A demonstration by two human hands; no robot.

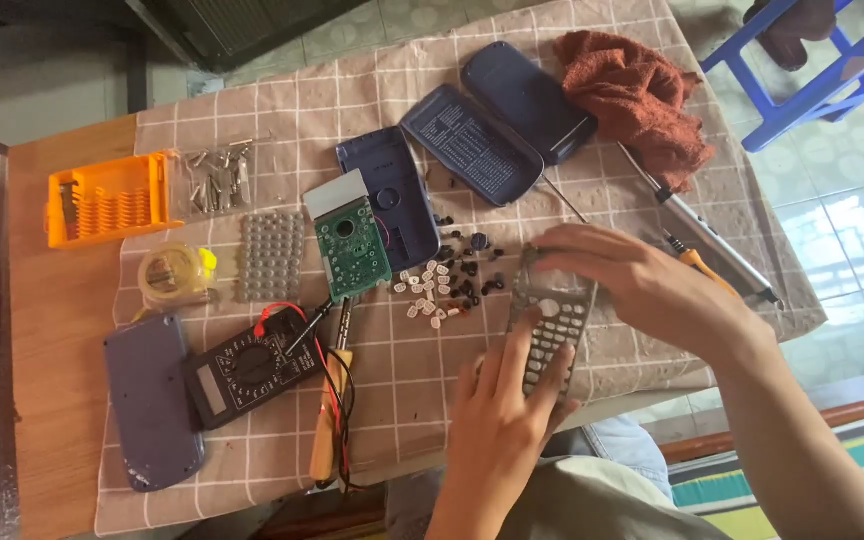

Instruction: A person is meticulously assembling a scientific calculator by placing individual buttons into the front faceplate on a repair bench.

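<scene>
A grey calculator front panel with rows of key holes lies tilted near the table's front edge. My left hand holds its lower end from below, fingers spread over the panel. My right hand grips its upper end from the right. Loose white and black key caps are scattered just left of the panel. A green circuit board lies beside a dark blue calculator back shell.
A checked cloth covers the table. On it: a grey rubber key mat, black multimeter, wooden-handled soldering iron, tape roll, orange bit holder, loose bits, two blue covers, brown rag, screwdrivers, blue-grey case.
</scene>
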